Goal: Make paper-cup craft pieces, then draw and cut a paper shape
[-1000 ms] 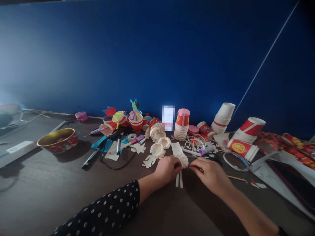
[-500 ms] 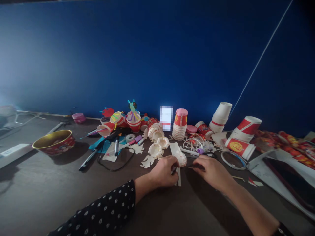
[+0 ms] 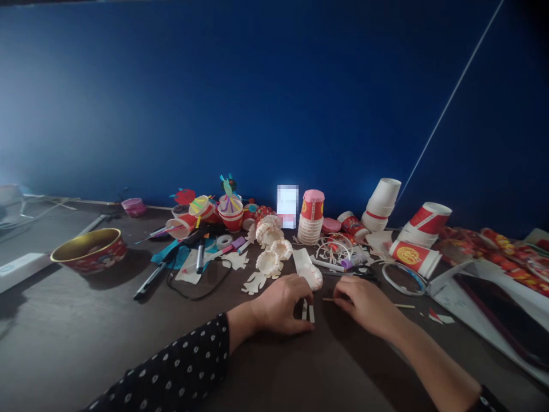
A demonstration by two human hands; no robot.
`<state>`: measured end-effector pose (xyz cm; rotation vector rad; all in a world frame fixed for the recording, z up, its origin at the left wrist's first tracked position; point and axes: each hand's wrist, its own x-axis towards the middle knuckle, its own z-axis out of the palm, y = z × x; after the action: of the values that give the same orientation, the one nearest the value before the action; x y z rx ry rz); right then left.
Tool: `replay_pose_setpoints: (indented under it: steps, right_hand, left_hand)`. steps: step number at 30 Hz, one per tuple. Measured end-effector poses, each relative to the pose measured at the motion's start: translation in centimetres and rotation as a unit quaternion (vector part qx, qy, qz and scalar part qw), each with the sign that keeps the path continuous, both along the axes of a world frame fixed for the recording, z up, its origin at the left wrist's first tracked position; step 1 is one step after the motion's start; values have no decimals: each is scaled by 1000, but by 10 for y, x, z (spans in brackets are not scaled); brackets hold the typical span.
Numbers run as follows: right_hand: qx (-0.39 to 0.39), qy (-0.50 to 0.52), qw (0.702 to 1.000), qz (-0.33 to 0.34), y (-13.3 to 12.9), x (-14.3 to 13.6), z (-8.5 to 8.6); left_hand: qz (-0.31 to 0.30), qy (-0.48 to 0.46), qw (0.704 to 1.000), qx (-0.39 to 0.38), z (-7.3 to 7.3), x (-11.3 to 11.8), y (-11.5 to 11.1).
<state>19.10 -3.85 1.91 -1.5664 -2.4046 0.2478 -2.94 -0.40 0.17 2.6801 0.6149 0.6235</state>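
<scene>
At the near middle of the table I see my left hand lying palm down, fingers curled loosely over the top of two white paper strips that lie flat, side by side, just below a frilled white paper flower. My right hand, at three o'clock from the strips, pinches a thin wooden stick lying on the table. I judge this an assembly step: strips steadied, stick being gathered; next calls for lining the stick up with them. Red paper cups at one o'clock carry a gold round emblem; I cannot read any writing.
</scene>
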Motion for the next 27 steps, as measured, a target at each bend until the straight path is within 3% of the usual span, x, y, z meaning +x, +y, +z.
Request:
replay_pose_setpoints:
  steps: [9,17,27]
  right_hand:
    - [7,47,998,41,-9,-16,2]
    - [-4,31,997,65,-13,-25,-2]
    - [-18,31,997,73,-15,-26,1]
  left_hand:
    - [2,6,1000,17,-6,1,-1]
    - [83,50,995,1,2,6,-9]
    - [48,-8,999,9,-10,9,-9]
